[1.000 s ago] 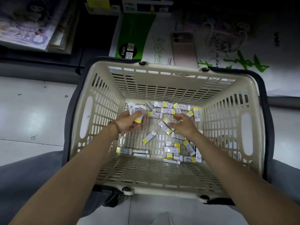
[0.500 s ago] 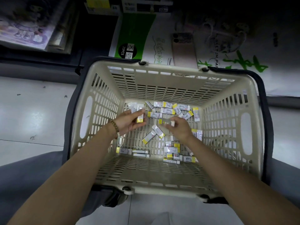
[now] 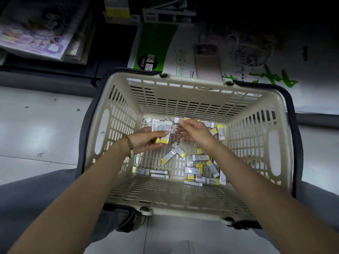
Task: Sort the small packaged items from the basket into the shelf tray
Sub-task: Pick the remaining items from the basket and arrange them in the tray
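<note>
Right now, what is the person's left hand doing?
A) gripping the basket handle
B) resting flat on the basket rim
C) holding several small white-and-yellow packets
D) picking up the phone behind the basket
C: the left hand grips a bunch of small packets side by side, inside the basket and above the loose ones on its floor.

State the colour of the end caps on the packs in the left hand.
Yellow, on otherwise white packs; the head view shows it best.
</note>
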`<state>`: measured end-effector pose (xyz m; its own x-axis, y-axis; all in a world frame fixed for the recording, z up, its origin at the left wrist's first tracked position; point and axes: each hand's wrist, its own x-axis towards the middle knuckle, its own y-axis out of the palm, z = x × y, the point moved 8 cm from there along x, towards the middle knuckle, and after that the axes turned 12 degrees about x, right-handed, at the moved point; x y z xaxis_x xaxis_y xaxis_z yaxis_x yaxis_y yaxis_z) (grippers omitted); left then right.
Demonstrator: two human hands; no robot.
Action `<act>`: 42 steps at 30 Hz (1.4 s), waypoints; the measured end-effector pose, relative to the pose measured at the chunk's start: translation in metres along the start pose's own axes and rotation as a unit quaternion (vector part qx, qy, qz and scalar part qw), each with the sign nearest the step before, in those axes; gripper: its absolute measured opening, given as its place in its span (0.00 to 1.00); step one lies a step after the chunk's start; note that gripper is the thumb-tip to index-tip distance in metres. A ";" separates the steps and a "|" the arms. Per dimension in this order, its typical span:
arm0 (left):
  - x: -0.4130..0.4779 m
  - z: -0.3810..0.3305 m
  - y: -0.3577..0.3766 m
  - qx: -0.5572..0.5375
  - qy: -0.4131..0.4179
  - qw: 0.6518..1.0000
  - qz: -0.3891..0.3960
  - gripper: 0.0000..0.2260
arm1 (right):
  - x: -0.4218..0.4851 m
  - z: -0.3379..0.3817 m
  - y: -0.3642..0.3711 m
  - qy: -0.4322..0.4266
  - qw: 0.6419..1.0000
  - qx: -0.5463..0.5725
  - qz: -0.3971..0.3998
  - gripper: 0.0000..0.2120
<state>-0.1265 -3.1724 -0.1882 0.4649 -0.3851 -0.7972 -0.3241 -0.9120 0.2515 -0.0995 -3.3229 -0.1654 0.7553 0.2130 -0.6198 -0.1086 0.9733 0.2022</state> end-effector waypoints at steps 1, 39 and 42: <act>0.001 0.003 -0.010 -0.011 -0.006 1.000 -0.026 0.15 | 0.006 -0.013 -0.008 0.010 0.999 -0.044 -0.021 0.10; -0.239 -0.210 0.116 0.279 0.281 0.916 0.069 0.21 | -0.203 0.257 0.079 -0.130 0.961 -0.119 0.215 0.23; -0.262 -0.235 0.125 0.314 0.289 0.901 0.071 0.17 | -0.218 0.287 0.084 -0.150 0.952 -0.128 0.232 0.22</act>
<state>-0.0955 -3.2182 0.1813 0.6751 -0.6665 -0.3163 -0.7323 -0.6574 -0.1776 -0.0880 -3.3118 0.2047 0.7340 0.6290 -0.2560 -0.6009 0.7772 0.1866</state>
